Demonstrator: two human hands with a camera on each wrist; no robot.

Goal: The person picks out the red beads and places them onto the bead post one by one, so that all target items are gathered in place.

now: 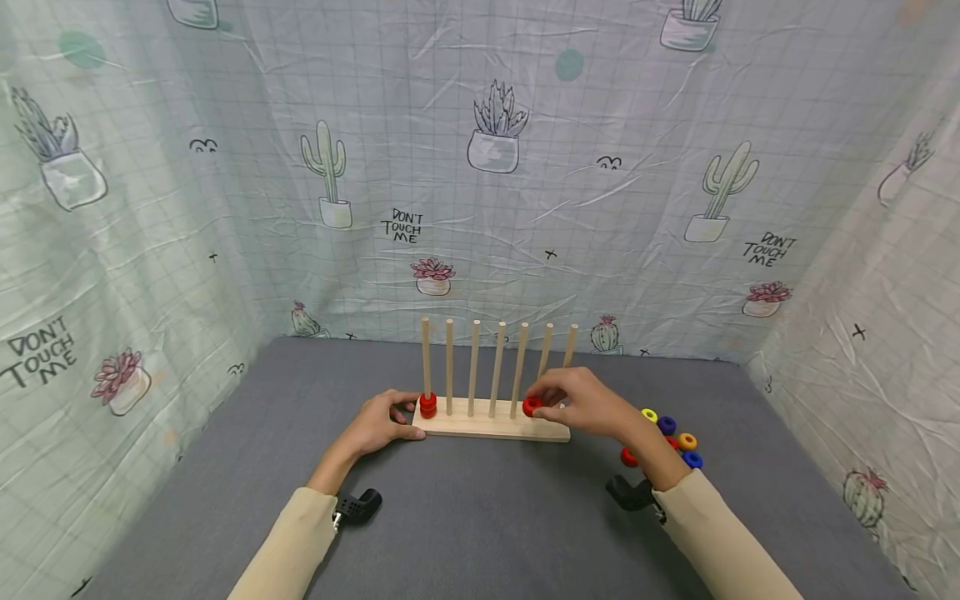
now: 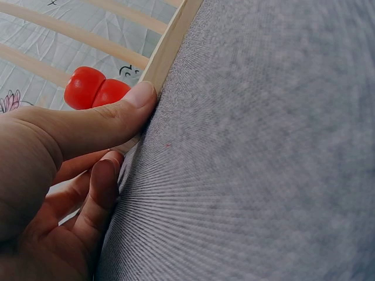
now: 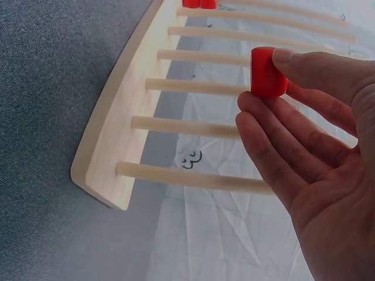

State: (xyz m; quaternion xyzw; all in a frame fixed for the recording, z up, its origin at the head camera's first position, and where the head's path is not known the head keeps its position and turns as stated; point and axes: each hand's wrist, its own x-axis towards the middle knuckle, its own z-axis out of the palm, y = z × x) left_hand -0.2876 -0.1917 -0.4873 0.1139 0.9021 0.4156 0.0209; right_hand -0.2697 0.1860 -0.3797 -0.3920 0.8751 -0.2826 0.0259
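A wooden peg stand (image 1: 480,427) with a row of several upright pegs rests on the grey table. At its left end my left hand (image 1: 378,423) grips the base, the thumb (image 2: 126,108) lying along the front edge and the other fingers around the end. Two red rings (image 1: 428,407) are stacked at the bottom of the leftmost peg. My right hand (image 1: 587,400) pinches another red ring (image 3: 268,73) between thumb and fingertips, in front of the pegs on the right side. That ring is not on a peg in the right wrist view.
Loose yellow (image 1: 649,414), blue (image 1: 692,460), orange (image 1: 687,442) and red rings (image 1: 629,457) lie in a group on the table (image 1: 480,525), partly behind my right forearm. A patterned cloth (image 1: 420,183) hangs behind the table and along its sides.
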